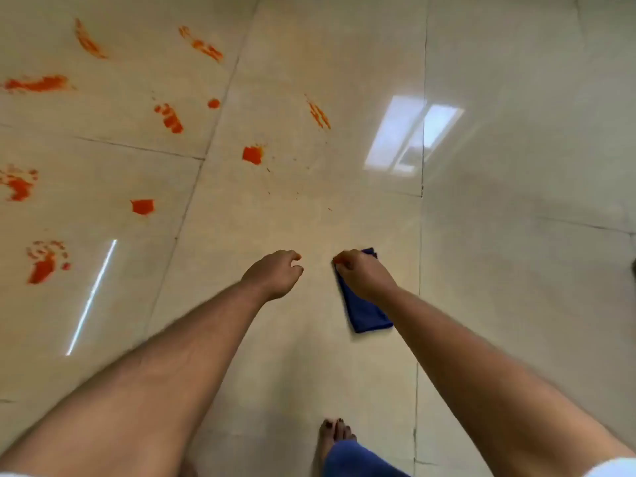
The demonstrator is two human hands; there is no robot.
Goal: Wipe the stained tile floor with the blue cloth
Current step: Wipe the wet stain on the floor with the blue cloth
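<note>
Right of the orange stains point(253, 154), the right hand point(364, 275) grips the blue cloth point(368, 313); beside it, the left hand point(275, 273) is loosely curled and holds nothing

Blue cloth point(365, 311): upper part hidden under the right hand point(364, 275); only a corner at 1 o'clock of the hand and the lower fold show.
Right hand fingers point(341, 261): curled under, tips unseen.
Stains point(19, 182): those at 9 o'clock cut by the picture's edge.
Bare foot point(335, 437): heel hidden behind blue fabric point(354, 459) at 6 o'clock.
Both arms: cut off by the bottom edge.
</note>
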